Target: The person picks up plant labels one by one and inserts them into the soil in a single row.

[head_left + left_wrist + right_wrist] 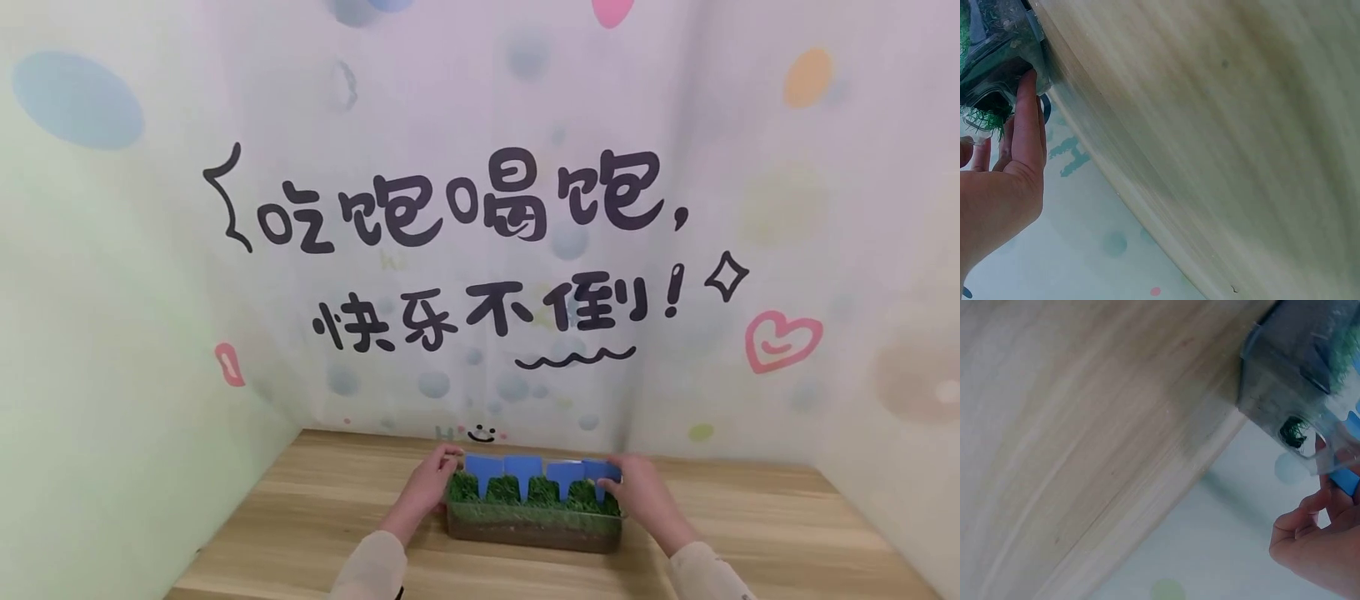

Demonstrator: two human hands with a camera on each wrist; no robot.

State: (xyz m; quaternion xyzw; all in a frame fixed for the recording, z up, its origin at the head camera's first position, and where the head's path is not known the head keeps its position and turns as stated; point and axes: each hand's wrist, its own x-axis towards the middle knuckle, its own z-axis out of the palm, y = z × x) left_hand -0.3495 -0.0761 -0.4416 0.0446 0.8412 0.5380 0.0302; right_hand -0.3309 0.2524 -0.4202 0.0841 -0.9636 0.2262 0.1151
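A clear plastic box [534, 533] holds brown soil under green grass [542, 490]. Several blue T-shaped plant labels [522, 467] stand in a row in the grass. At the box's left end is my left hand [433, 482]; the left wrist view shows its straight index finger [1027, 125] laid along the clear end wall. My right hand [641, 490], at the right end, pinches the rightmost blue plant label [598, 470] between thumb and fingers. In the right wrist view that label shows as a blue piece [1345, 481] by the fingers, partly hidden behind the box end.
The box stands on a light wood-grain table [360, 467]. Close behind the table rises a pale printed backdrop [480, 267] with dark lettering and coloured spots, and it continues along both sides.
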